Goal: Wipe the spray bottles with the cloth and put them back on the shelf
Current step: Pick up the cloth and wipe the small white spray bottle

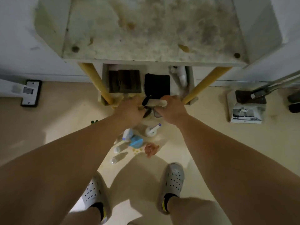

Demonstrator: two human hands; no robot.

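Far left: a white appliance with a black-edged base (30, 93) sits on the floor (65, 119) against the wall.

Centre: a shelf unit (154, 30) with a heavily stained top stands on yellow legs (95, 80). Its lower shelf (142, 78) carries, from left to right, folded brown cloths (125, 81), a black cloth (157, 85) and a white bottle (181, 76) lying at the right edge.

Both arms reach forward to the front edge of the lower shelf. The left hand (129, 111) has its fingers curled under; whether it grips anything cannot be told. The right hand (172, 109) is closed round a pale bottle (156, 102) with a black trigger head, held lying sideways between the two hands. A dark grey item (155, 113) hangs just below it; it is too blurred to identify.

Under the hands, on the floor, is a loose group of spray bottles:
- two clear bottles (119, 148) lying on their sides, furthest left;
- a blue-topped bottle (135, 141);
- a white bottle with purple nozzle (152, 129);
- an orange-pink bottle (151, 149).

Grey perforated clogs (174, 177) are on the person's feet, nearest the camera.

Far right: a pale box (245, 111) stands on the floor, with metal poles (276, 83) above it.
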